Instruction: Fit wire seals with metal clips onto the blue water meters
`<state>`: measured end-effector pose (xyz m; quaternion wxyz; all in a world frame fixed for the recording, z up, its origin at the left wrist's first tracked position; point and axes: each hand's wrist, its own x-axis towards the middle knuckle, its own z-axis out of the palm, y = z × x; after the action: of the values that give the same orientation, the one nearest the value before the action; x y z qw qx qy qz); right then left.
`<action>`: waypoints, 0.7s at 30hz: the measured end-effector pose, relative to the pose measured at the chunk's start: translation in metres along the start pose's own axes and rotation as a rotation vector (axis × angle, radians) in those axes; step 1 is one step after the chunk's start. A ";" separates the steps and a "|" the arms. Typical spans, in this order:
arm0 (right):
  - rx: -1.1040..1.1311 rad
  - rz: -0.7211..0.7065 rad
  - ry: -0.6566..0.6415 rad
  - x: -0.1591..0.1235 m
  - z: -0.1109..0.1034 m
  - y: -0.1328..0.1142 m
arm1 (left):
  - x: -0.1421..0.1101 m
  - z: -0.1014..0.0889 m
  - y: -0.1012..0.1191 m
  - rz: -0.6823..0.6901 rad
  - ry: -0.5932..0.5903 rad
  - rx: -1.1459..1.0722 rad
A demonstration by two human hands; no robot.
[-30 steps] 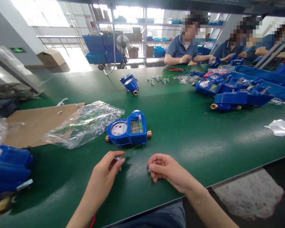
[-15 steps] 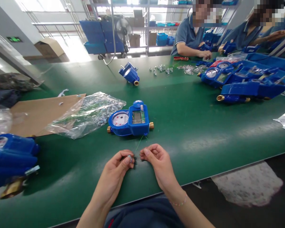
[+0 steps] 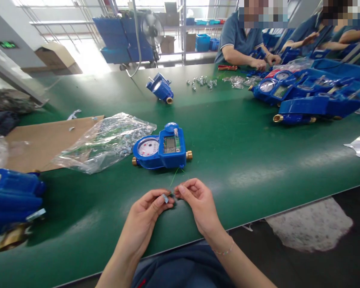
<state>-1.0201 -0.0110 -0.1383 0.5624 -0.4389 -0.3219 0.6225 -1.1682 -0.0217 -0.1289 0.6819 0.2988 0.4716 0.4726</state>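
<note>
A blue water meter (image 3: 172,154) with a round dial and a small display lies on the green table in front of me. From its lower edge a thin green wire (image 3: 174,178) runs down to my fingers. My left hand (image 3: 151,206) pinches a small light-blue seal tag (image 3: 165,198) between thumb and forefinger. Close beside it, my right hand (image 3: 198,200) is closed in a pinch, its fingertips almost meeting those of the left. What the right fingertips hold, perhaps the wire's end, is too small to make out.
A clear plastic bag of small seals (image 3: 117,140) lies on cardboard (image 3: 33,144) to the left. Another meter (image 3: 15,200) is near left, one (image 3: 161,89) farther back, several piled (image 3: 303,100) at right. A co-worker (image 3: 243,40) sits across the table (image 3: 243,160).
My hands have come closer together, and the seal tag has turned to show more of its face. The view has shifted slightly. The co-worker's hands have moved.
</note>
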 end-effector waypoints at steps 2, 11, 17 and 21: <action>-0.008 -0.002 -0.011 0.000 0.000 0.000 | 0.000 0.000 0.000 0.002 0.014 0.035; 0.070 0.065 -0.106 0.005 -0.003 -0.009 | 0.003 0.008 0.000 0.142 0.067 0.313; 0.111 0.190 -0.249 0.005 -0.005 -0.015 | 0.006 0.021 0.002 0.145 0.003 0.471; -0.395 -0.042 -0.183 -0.001 -0.007 -0.016 | 0.012 0.023 0.001 0.105 -0.038 0.386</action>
<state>-1.0068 -0.0099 -0.1271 0.4467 -0.4753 -0.4963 0.5729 -1.1463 -0.0094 -0.1239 0.5951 0.4569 0.5242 0.4028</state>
